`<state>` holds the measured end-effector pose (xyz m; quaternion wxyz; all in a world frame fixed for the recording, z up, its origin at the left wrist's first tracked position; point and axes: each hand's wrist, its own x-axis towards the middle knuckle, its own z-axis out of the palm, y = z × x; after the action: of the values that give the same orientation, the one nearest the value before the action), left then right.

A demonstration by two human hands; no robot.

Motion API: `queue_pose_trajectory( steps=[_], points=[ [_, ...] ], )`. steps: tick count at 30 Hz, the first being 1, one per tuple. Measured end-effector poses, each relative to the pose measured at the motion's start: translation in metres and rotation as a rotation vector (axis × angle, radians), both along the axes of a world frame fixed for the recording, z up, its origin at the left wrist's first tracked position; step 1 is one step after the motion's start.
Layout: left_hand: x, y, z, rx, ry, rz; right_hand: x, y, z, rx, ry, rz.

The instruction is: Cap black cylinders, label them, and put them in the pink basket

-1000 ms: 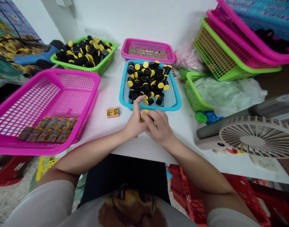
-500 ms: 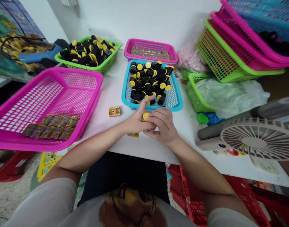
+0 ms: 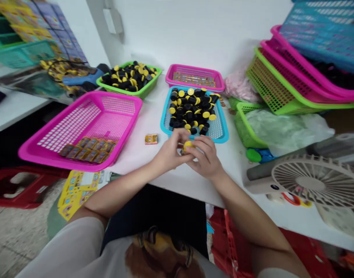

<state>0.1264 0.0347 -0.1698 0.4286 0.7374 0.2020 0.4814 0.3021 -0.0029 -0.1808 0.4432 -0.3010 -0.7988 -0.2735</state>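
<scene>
While your left hand (image 3: pixel 172 150) and right hand (image 3: pixel 206 157) grip one yellow-topped piece (image 3: pixel 189 144) together, its lower part's mostly hidden; the fan (image 3: pixel 310 184) runs off-frame right.

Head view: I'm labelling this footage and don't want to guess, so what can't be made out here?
All in the head view:
Yellow piece: its lower part is covered by the left hand and right hand.
Small packet: its print is too small to read.
Fan: its right side is cut off by the right edge.
Blue basket: cut off by the top and right edges.
</scene>
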Motion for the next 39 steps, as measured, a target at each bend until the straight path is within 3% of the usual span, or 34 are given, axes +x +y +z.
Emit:
queue_pose_trajectory(
  steps=[7, 11, 15, 17, 20, 23, 26, 30, 32, 35, 39],
  points=[
    [-0.032, -0.02, 0.003, -0.394, 0.053, -0.219, -0.009, -0.012, -0.004, -0.067, 0.007, 0.207],
    [-0.035, -0.021, 0.005, -0.413, 0.043, -0.262, -0.012, -0.013, -0.004, -0.095, 0.055, 0.281],
    [-0.034, -0.03, 0.008, -0.307, 0.043, -0.226, -0.013, -0.014, -0.003, -0.086, 0.039, 0.303],
    [-0.04, -0.036, 0.015, -0.2, 0.094, -0.149, -0.012, -0.014, -0.002, -0.071, 0.037, 0.26],
    [-0.067, -0.037, 0.04, -0.002, 0.226, 0.093, -0.006, -0.012, 0.002, -0.014, 0.028, 0.11],
    [-0.121, -0.023, 0.071, 0.101, 0.422, 0.409, 0.002, -0.007, 0.008, 0.053, -0.009, -0.046],
    [-0.196, 0.013, 0.089, 0.027, 0.735, 0.658, 0.007, -0.004, 0.011, 0.066, -0.041, -0.136],
    [-0.291, 0.075, 0.072, -0.102, 1.071, 0.784, 0.008, -0.001, 0.007, -0.028, -0.033, -0.117],
    [-0.322, 0.096, 0.055, -0.099, 1.168, 0.736, 0.01, 0.004, 0.006, -0.078, 0.002, -0.09],
    [-0.344, 0.11, 0.034, -0.053, 1.212, 0.678, 0.014, 0.018, 0.01, -0.167, 0.086, -0.092],
    [-0.349, 0.117, 0.023, 0.005, 1.201, 0.63, 0.02, 0.053, 0.024, -0.415, 0.194, -0.126]
  ],
)
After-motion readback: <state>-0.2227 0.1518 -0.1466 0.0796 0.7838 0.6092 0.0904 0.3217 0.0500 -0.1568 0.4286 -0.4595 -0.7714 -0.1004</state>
